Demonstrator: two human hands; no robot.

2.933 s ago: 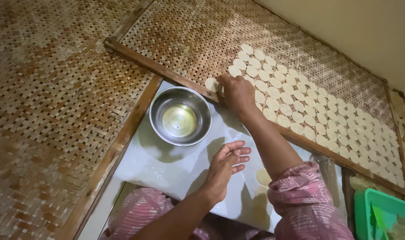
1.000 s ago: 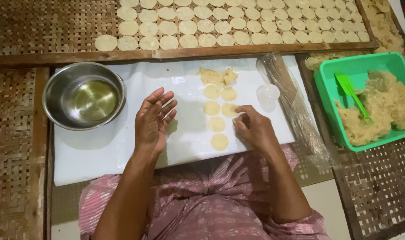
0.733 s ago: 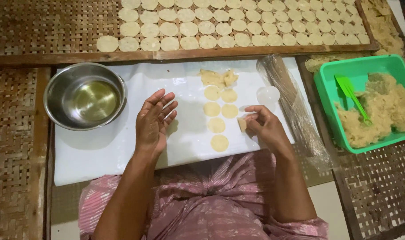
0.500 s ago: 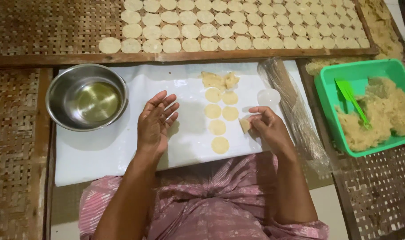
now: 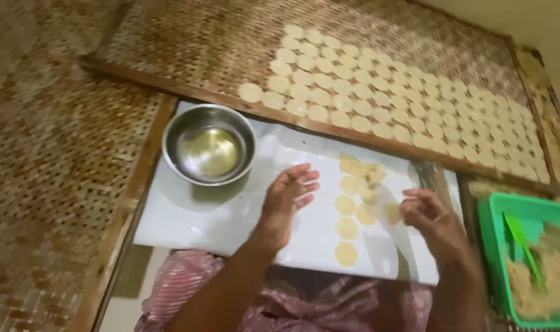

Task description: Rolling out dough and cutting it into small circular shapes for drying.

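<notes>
pale dough discs (image 5: 346,229), flat, apparently blurred, on white sheet (image 5: 187,221)

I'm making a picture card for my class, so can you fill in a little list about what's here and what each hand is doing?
Left hand: flat, palm down on the white sheet, fingers spread
Right hand: lifted over the sheet, fingertips at a thin round dough disc
Loose discs: a short column between the hands
Metal bowl: on the sheet's far left corner, a little liquid inside
Woven tray: beyond the sheet, rows of dough rounds on it
Green tub: at the right, holding crumbly dough and a green tool
</notes>
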